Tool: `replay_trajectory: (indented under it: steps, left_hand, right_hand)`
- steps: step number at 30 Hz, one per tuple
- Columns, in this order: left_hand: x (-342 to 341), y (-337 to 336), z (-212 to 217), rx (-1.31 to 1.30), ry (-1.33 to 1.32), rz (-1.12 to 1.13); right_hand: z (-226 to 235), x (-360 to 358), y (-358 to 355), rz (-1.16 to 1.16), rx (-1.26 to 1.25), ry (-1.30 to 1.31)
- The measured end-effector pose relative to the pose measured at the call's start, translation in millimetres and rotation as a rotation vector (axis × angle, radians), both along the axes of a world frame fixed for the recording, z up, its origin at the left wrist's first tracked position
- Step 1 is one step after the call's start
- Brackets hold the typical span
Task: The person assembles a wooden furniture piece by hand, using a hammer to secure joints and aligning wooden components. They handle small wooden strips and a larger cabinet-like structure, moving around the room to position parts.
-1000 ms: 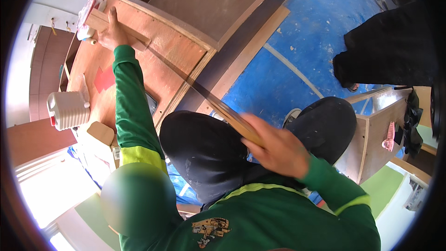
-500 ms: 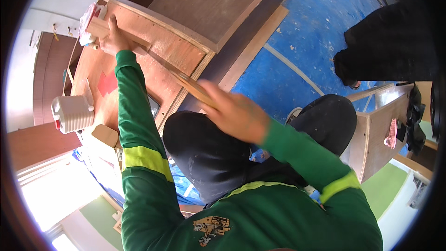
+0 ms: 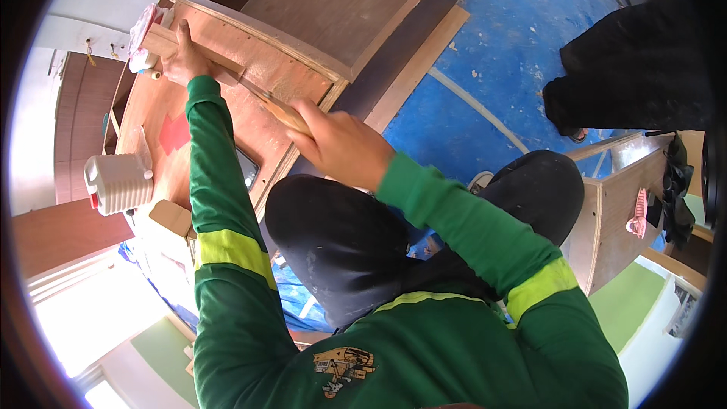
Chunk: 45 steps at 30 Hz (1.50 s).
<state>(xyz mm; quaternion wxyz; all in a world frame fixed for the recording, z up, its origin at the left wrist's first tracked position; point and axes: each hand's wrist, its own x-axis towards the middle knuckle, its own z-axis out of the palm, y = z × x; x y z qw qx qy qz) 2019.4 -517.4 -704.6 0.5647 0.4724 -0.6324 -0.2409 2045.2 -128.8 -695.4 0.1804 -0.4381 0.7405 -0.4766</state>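
My left hand (image 3: 186, 62) is closed round a light wooden strip (image 3: 157, 41), pressing it on the plywood top, thumb pointing up. The strip's right end lies just past my fingers. My right hand (image 3: 342, 145) grips the wooden handle of a hand saw (image 3: 282, 111). The saw's narrow blade reaches up and left to the strip's end; its teeth are too small to make out. Beneath both is the reddish plywood surface (image 3: 291, 79) of a low cabinet.
A cream jug (image 3: 121, 183), a red paper piece (image 3: 176, 134) and a phone-like dark slab (image 3: 248, 170) sit on the plywood. An open wooden box frame (image 3: 413, 19) adjoins it. Blue sheeting (image 3: 492, 53) covers the floor. A person's dark trouser legs (image 3: 625, 83) stand right.
My right hand has moved up and left with the saw, bringing the handle closer to the strip. My left hand and the strip stay nearly in place.
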Motion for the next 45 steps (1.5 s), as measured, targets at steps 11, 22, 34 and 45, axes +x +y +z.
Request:
replay_trajectory:
  steps: [11,22,34,45]
  left_hand:
    - [1.5,-13.6,0.6,0.106,-0.06,-0.139]
    - [8.6,-23.2,-3.0,0.109,-0.097,-0.061]
    - [6.4,-30.1,-8.2,0.008,-0.044,0.008]
    - [3.4,-21.0,-2.2,0.133,-0.093,-0.066]
  right_hand:
    - [30.9,19.0,85.2,0.023,0.107,-0.074]
    - [52.8,40.5,156.6,0.009,0.075,-0.05]
    - [1.5,-5.2,5.3,0.04,0.03,0.0]
    - [22.0,24.3,110.9,0.007,0.088,-0.056]
